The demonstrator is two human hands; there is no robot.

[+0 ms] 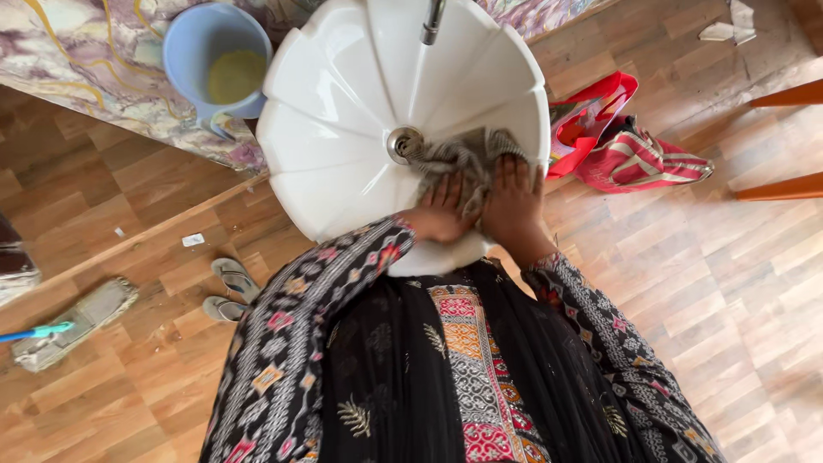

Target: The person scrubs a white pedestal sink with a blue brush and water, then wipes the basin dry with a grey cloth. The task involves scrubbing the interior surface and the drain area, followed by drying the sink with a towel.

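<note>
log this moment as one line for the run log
left hand: on grey cloth | right hand: on cloth | place: white basin, by drain | nearby: blue jug

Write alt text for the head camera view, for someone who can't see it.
Seen from above, a person presses a grey cloth into a white scalloped sink with both hands, left hand and right hand side by side near the drain. A blue jug stands on the marbled counter; a red bag, sandals and a mop lie on the wooden floor.
</note>
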